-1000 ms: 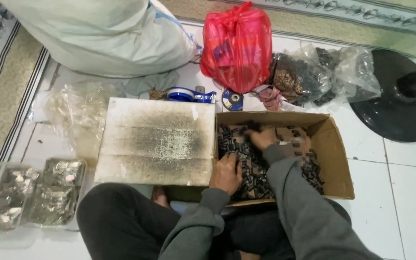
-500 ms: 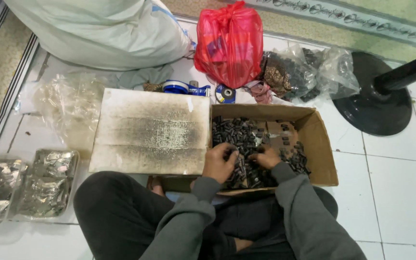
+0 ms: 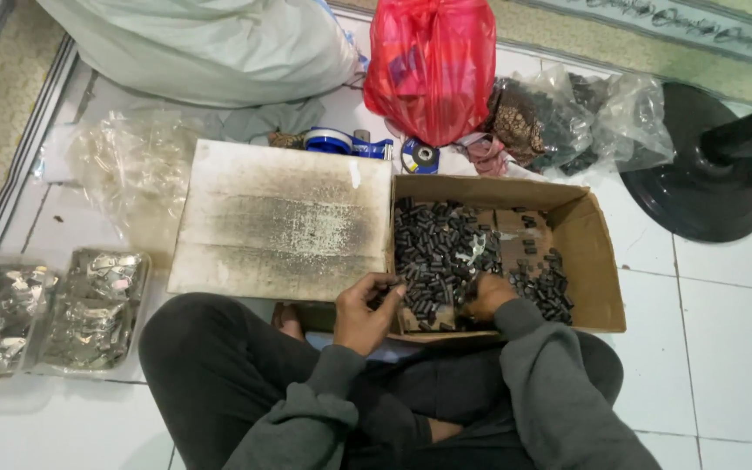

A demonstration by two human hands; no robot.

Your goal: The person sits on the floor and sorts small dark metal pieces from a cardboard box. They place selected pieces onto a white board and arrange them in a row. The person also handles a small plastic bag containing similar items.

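Both hands' fingers, left hand (image 3: 365,306) and right hand (image 3: 483,298), seemingly pinch small dark parts (image 3: 433,252) inside the cardboard box (image 3: 594,261).

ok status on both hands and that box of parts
Left hand curled at box edge, pinching small dark parts. Right hand down among them, grip unclear. Cardboard box open, its flap folded out left.

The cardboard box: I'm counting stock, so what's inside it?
The box holds a heap of small dark parts, with bare cardboard toward the right. Both hands, left and right, cover the near parts.
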